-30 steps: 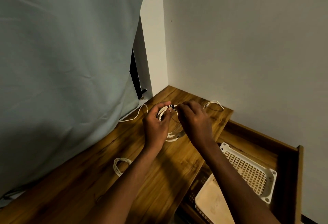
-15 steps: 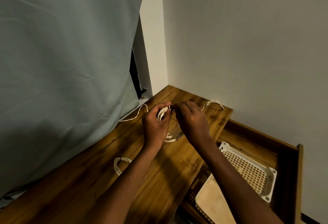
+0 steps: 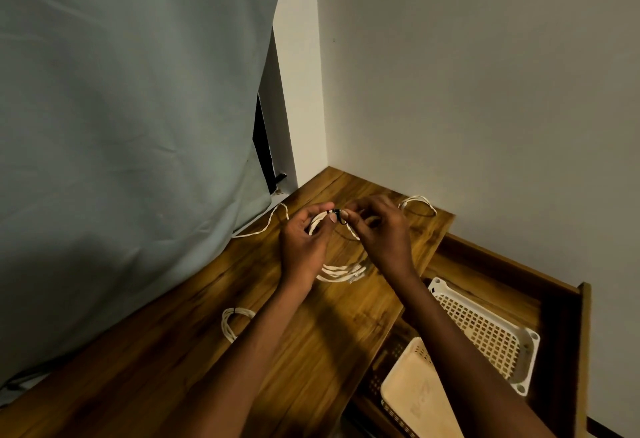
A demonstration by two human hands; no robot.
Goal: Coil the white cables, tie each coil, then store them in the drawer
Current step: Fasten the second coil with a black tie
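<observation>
A white cable coil [image 3: 341, 271] is held upright above the wooden tabletop [image 3: 311, 340]. My left hand [image 3: 303, 247] grips its top left. My right hand [image 3: 381, 233] pinches a small black tie [image 3: 337, 214] at the coil's top, thumb to thumb with the left. A second white coil [image 3: 232, 321] with a dark tie lies on the table beside my left forearm. A loose white cable [image 3: 268, 224] trails toward the cloth, and another loop [image 3: 417, 202] lies near the wall. The open wooden drawer [image 3: 575, 333] is at the right.
A white perforated basket [image 3: 485, 330] and a cream basket with a pale lid [image 3: 415, 392] sit in the drawer. A grey-green cloth [image 3: 121, 125] hangs over the table's left side. White walls [image 3: 467, 91] meet in the corner behind the table.
Both hands stay at the coil's top with only small finger shifts around the black tie. The view has moved very slightly.
</observation>
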